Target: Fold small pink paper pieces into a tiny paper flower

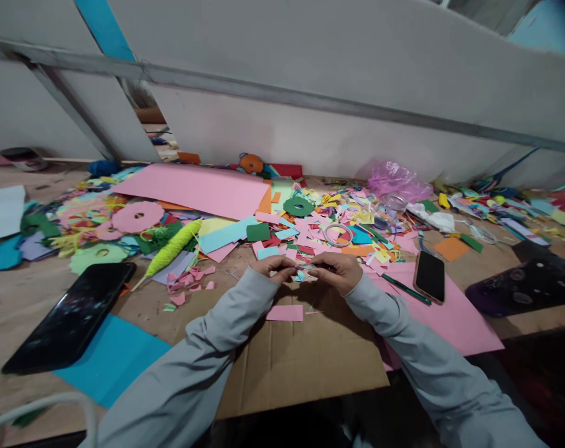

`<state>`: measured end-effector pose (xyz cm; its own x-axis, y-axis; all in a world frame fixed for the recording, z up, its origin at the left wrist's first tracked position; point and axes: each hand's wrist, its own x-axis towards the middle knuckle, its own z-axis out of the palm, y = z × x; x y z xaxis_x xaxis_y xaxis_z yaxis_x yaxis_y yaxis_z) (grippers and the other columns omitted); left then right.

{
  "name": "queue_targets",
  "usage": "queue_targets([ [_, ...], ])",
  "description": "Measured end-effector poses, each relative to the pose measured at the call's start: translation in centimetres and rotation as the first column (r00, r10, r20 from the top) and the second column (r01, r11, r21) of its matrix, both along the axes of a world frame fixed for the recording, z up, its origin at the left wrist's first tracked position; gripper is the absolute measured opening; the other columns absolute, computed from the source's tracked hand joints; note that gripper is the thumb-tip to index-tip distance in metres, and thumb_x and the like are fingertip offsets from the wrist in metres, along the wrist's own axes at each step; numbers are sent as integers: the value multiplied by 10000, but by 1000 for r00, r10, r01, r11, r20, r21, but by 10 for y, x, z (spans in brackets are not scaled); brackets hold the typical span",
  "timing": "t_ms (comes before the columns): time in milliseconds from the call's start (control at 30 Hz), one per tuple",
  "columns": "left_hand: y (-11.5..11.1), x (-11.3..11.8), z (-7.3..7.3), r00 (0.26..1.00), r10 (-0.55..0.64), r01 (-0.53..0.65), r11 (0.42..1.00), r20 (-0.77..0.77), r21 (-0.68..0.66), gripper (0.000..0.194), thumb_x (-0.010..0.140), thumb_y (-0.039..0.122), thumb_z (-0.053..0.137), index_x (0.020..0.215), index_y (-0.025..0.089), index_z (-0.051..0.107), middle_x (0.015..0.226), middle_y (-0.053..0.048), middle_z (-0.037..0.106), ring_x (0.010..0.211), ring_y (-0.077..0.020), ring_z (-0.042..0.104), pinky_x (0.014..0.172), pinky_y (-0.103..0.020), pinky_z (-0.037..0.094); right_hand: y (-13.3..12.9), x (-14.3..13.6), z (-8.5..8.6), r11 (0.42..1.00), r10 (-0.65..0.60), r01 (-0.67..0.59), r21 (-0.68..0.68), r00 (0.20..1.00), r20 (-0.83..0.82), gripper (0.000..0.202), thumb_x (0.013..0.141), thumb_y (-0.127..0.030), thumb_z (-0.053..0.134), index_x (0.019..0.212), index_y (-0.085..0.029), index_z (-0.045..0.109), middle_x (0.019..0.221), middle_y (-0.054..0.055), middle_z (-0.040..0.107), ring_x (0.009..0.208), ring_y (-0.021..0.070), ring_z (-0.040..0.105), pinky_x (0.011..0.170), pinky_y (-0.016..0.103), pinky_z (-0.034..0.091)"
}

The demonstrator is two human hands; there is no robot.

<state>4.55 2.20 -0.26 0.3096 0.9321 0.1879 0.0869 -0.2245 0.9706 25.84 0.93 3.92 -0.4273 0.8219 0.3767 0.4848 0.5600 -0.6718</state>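
My left hand (275, 269) and my right hand (337, 272) meet above the cardboard sheet (305, 367), fingertips pinched close together. Between them is a small, thin, pale item (305, 266), too small to name and partly covered by the fingers. Just below my hands a pink paper strip (285, 313) lies flat on the cardboard. Behind them spreads a heap of cut paper scraps (310, 233), with a roll of clear tape (338, 235) lying on it.
To the left are a large black phone (72, 317), blue paper (119, 361) and a spindle of lime-green yarn (175, 247). At right, a smaller phone (429, 275) and a green pen (406, 289) rest on pink paper (460, 326), beside a dark bottle (520, 286). A white panel (287, 130) stands behind.
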Motion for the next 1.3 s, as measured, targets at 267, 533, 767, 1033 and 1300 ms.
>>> queue_targets([
  [267, -2, 0, 6, 999, -41, 41, 999, -7, -29, 251, 738, 370, 665, 842, 145, 703, 723, -49, 697, 590, -125, 641, 581, -238, 531, 0, 0, 2, 998, 2, -4, 65, 999, 33, 254, 839, -396, 599, 930, -185, 707, 753, 32, 690, 617, 109, 580, 567, 203, 403],
  [533, -1, 1, 5, 999, -25, 27, 995, 25, -94, 273, 726, 387, 670, 841, 140, 693, 701, -43, 701, 572, -124, 635, 566, -244, 530, 1, 2, 3, 999, -14, 12, 52, 999, 36, 279, 831, -415, 602, 926, -174, 704, 761, 43, 697, 632, 119, 594, 584, 214, 421],
  [767, -3, 1, 10, 999, -34, 37, 994, 27, -99, 255, 697, 375, 696, 798, 141, 687, 682, -41, 695, 560, -126, 625, 550, -244, 523, 0, 2, 3, 999, 8, -11, 53, 999, 54, 264, 838, -403, 600, 958, -193, 705, 792, 43, 703, 659, 124, 607, 597, 213, 427],
  [1033, -5, 1, 13, 999, -42, 40, 995, -17, -92, 187, 710, 322, 673, 781, 150, 688, 669, -28, 683, 569, -119, 614, 574, -239, 520, -1, 1, 4, 998, 47, -50, 50, 997, 57, 268, 847, -393, 588, 962, -180, 704, 789, 50, 709, 663, 127, 619, 589, 208, 423],
  [1300, -3, 2, 8, 998, -45, 43, 996, -34, -78, 214, 713, 346, 671, 802, 154, 703, 684, -37, 694, 565, -118, 610, 564, -233, 518, -1, 0, 3, 999, 29, -30, 28, 999, 46, 258, 840, -407, 590, 924, -193, 708, 770, 43, 703, 637, 125, 601, 576, 212, 413],
])
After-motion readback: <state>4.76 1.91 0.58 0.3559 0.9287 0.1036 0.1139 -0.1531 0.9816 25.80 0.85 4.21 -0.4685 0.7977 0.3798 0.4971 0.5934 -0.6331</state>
